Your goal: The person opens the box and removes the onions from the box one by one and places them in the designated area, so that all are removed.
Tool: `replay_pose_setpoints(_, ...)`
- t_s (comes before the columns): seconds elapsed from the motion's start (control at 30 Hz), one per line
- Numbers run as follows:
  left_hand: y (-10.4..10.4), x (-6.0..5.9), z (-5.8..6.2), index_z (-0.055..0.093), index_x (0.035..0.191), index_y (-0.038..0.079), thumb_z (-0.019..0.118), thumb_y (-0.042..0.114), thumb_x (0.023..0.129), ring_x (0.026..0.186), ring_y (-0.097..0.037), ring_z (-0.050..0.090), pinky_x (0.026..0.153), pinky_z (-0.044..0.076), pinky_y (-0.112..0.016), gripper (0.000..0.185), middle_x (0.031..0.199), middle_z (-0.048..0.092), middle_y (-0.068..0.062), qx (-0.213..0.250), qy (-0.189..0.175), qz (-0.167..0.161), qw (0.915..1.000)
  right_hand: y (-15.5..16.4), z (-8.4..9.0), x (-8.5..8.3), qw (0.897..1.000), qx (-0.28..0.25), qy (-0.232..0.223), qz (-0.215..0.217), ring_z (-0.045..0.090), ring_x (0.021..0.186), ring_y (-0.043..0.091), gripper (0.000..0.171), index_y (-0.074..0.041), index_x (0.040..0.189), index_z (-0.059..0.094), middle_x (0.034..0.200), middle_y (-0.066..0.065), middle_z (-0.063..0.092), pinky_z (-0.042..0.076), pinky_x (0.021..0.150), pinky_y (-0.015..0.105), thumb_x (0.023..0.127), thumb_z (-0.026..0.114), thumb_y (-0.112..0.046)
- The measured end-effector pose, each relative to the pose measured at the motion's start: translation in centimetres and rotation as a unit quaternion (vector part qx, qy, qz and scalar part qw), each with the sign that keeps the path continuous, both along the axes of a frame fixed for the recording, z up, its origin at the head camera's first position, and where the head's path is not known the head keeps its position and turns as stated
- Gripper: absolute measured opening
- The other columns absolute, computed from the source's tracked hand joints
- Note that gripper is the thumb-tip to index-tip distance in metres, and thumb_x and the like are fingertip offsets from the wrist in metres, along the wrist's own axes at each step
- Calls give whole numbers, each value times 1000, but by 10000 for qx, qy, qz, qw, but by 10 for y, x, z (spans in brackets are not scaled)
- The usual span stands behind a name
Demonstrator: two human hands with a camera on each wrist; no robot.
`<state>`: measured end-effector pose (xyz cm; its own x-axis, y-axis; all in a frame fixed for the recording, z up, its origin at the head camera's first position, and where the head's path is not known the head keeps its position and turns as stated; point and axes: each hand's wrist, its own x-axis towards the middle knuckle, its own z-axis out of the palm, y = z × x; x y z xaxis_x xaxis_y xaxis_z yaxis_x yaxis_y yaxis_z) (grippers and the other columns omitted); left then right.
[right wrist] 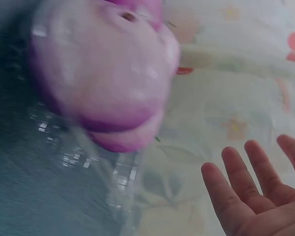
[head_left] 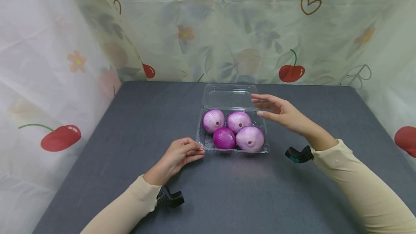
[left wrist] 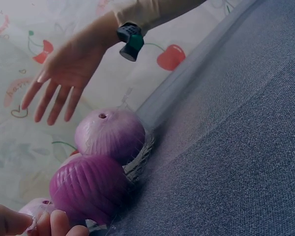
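A clear plastic clamshell box (head_left: 265,138) sits mid-table with its lid (head_left: 227,95) laid open behind it. Several purple onions fill it, a dark one (head_left: 224,138) at the front and a pale one (head_left: 249,138) beside it. My left hand (head_left: 182,152) pinches the box's front left corner with thumb and curled fingers. My right hand (head_left: 276,109) hovers open above the box's right rear corner, fingers straight, touching nothing. In the left wrist view the dark onion (left wrist: 88,189) and pale onion (left wrist: 110,132) sit close, the right hand (left wrist: 59,78) spread above. The right wrist view shows a blurred onion (right wrist: 103,73) and open fingers (right wrist: 246,191).
The grey table (head_left: 130,125) is ringed by a pale curtain (head_left: 48,64) printed with cherries and flowers on the left, back and right. Black wrist cameras (head_left: 169,198) sit under both sleeves.
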<state>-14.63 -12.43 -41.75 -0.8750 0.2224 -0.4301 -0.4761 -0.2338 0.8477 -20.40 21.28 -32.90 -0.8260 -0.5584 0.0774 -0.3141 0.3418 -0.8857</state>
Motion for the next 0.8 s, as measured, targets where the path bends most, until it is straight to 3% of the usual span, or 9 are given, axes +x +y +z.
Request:
replay_pose_setpoints(0.27,0,0,-1,60,84,2,59,-1,92,81,-18,70,83,60,-37,9,85,70,-11,-26,-6,6,10000,-4,-22,5,9984,462,-159,295,46,131,34,52,-11,143,44,145,11,46,52,96,31,95,63,-17)
replay_pose_setpoints(0.53,0,0,-1,60,88,0,60,0,93,81,-18,70,82,60,-37,4,85,70,-10,-60,-43,-10,10000,-6,-32,4,9948,795,-385,516,48,130,33,55,-7,141,46,144,14,46,45,105,52,92,67,-19)
replay_pose_setpoints(0.8,0,0,-1,61,85,3,60,-1,92,81,-18,70,82,60,-36,7,85,70,-10,-44,-13,-8,10000,-7,-30,1,9878,1278,-438,770,48,130,31,56,-6,138,49,141,11,50,39,110,54,89,71,-21)
